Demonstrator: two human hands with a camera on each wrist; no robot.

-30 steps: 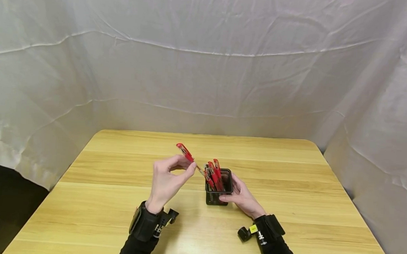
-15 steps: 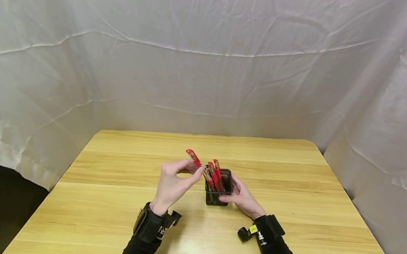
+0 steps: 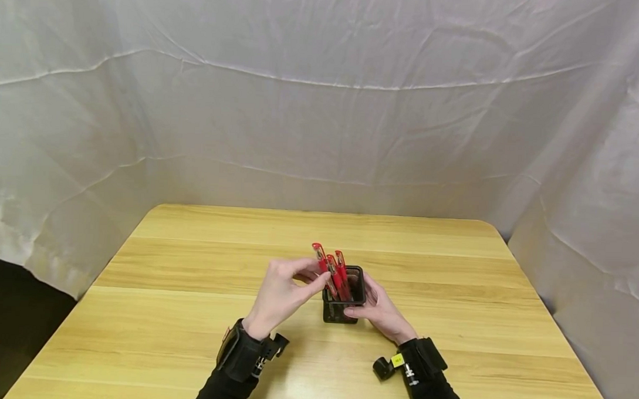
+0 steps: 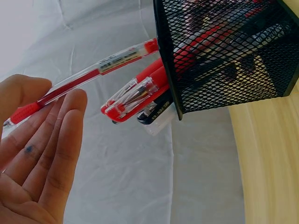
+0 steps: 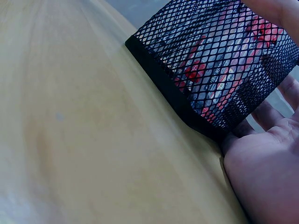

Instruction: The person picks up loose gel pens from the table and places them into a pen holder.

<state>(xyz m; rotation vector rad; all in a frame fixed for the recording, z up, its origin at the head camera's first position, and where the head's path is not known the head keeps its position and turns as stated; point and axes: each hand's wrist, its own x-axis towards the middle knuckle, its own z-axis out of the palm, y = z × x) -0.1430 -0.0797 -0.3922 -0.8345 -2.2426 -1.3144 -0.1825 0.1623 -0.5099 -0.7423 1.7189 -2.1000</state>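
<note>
A black mesh pen holder [image 3: 340, 313] stands upright on the table, with its mesh wall [image 5: 205, 65] large in the right wrist view. My right hand [image 3: 383, 314] grips it from the right, thumb at the front. Between the thumb and fingers of my left hand [image 3: 284, 289] is a red gel pen [image 4: 110, 65], tilted, its lower end right at the holder's rim. Several capped red pens [image 4: 149, 86] lean inside the holder, caps above the rim. Beside them sits a pen with a black cap [image 4: 161, 107], seen in the left wrist view.
The light wooden table [image 3: 454, 263] extends around both hands. Grey-white cloth [image 3: 322, 123] hangs behind and at the sides. Black straps with small cameras [image 3: 383, 368] are worn on both wrists.
My left hand has moved right and slightly down with the red gel pen, bringing it to the holder and tilting it more upright. The right hand and holder have stayed put.
</note>
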